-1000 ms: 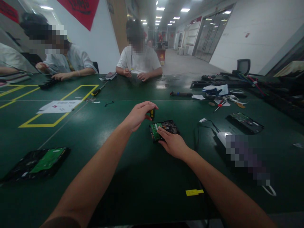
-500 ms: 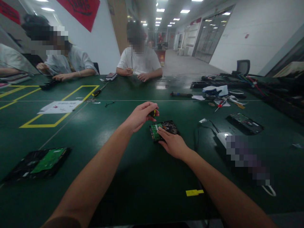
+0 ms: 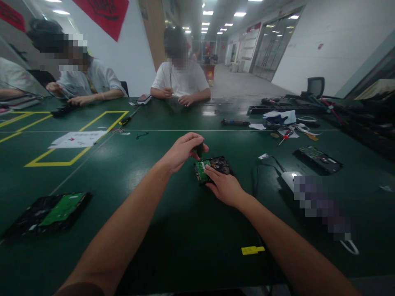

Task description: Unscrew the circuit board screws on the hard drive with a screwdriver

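A hard drive (image 3: 224, 163) with a green circuit board lies on the dark green table (image 3: 185, 246), straight ahead of me. My left hand (image 3: 187, 150) is closed around the dark handle of a screwdriver (image 3: 200, 150), held upright over the drive's far left corner. The screwdriver's tip is too small to make out. My right hand (image 3: 225, 187) holds the drive from the near side, with fingertips on the circuit board and the thumb by the near edge. Part of the drive is hidden under this hand.
Another hard drive (image 3: 51, 211) lies at the left, and one more (image 3: 318, 159) at the right. A white device (image 3: 290, 177) with a cable is right of my hands. Beyond are a yellow-black screwdriver (image 3: 125, 120), a paper sheet (image 3: 77, 139) and a red screwdriver (image 3: 288, 133). Co-workers sit across.
The screwdriver handle has turned a little in my left hand: its yellow part showed before, and now the dark side shows. My right hand and the drive have stayed in place.
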`<state>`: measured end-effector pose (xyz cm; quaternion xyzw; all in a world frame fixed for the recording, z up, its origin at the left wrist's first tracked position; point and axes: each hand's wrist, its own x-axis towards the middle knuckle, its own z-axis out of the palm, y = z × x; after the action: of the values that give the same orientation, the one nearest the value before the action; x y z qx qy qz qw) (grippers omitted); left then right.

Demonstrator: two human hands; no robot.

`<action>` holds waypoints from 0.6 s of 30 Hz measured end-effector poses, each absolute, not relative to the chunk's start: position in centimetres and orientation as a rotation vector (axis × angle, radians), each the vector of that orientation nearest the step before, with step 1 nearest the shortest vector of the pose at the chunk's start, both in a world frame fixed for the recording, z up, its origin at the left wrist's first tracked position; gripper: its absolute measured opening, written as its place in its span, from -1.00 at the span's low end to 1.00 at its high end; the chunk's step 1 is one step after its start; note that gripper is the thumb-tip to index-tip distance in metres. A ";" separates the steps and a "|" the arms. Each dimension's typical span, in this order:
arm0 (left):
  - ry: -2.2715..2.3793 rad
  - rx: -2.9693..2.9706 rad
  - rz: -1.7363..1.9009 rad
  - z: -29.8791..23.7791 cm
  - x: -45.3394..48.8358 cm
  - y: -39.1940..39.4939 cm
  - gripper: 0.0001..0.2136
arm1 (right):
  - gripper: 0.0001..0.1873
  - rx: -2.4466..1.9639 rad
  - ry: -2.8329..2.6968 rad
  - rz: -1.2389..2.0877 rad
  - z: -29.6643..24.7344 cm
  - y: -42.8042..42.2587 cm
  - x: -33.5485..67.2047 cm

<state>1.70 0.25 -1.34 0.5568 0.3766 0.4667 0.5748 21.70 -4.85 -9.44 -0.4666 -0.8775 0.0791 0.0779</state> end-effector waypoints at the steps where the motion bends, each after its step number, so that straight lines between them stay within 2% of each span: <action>1: 0.880 1.281 1.099 -1.4 1.7 0.3 -0.84 | -0.42 -1.400 -2.627 0.245 -9.4 -4.8 21.7; 10: 0.924 1.410 1.143 -1.6 1.2 0.8 -0.81 | -0.42 -1.385 -2.641 0.219 -9.4 -4.9 21.7; 18: 0.839 1.268 1.087 -1.3 1.6 0.4 -0.83 | -0.42 -1.402 -2.629 0.232 -9.5 -4.9 21.7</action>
<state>1.58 0.37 -1.30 0.5458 0.3611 0.4677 0.5941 21.66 -4.87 -9.51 -0.4678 -0.8771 0.0775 0.0764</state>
